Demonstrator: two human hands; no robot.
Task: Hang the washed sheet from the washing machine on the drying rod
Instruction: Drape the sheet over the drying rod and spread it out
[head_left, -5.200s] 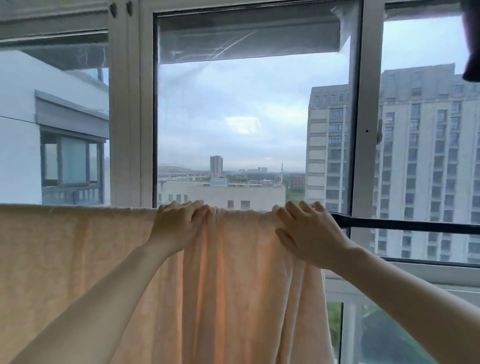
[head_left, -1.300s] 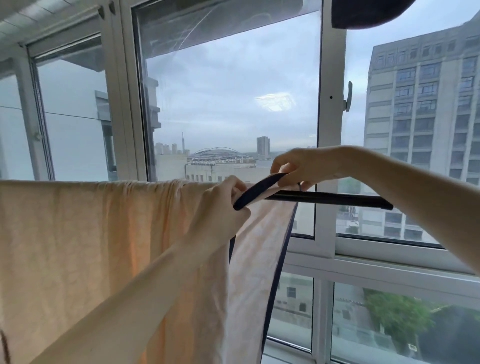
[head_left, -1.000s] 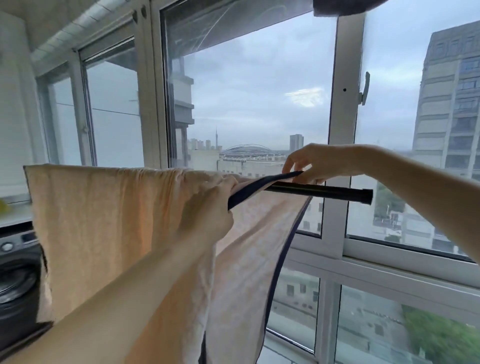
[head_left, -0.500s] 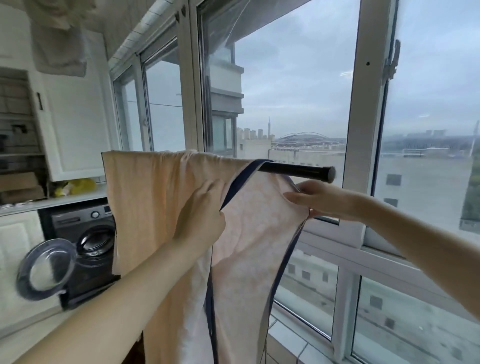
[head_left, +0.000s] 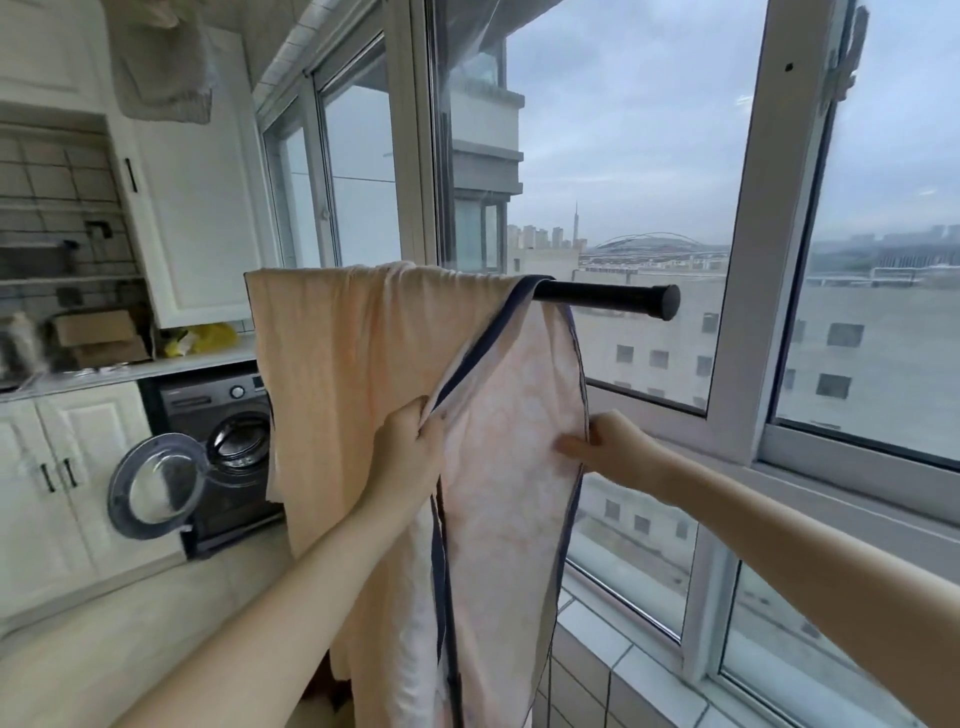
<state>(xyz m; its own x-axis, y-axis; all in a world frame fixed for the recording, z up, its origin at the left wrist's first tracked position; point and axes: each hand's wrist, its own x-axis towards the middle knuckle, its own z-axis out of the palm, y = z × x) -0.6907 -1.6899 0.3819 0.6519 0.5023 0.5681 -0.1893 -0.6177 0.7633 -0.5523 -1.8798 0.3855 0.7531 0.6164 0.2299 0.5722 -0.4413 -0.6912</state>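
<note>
A: Status?

B: Sheet (head_left: 363, 395) is draped over the drying rod (head_left: 605, 300), bunched toward the left; the rod's right end is bare. I'd call this the spreading step, hang mostly done.

A: Hands?

B: My left hand (head_left: 410, 457) has its fingers curled round the navy-trimmed edge, mid-height. My right hand (head_left: 610, 451) pinches the opposite trimmed edge, thumb on the front face. Both arms reach forward at about the same height.

A: Next?

B: Probably pull the two edges apart and slide fabric right along the rod. Washing machine (head_left: 218, 441) sits behind, door open.
</note>
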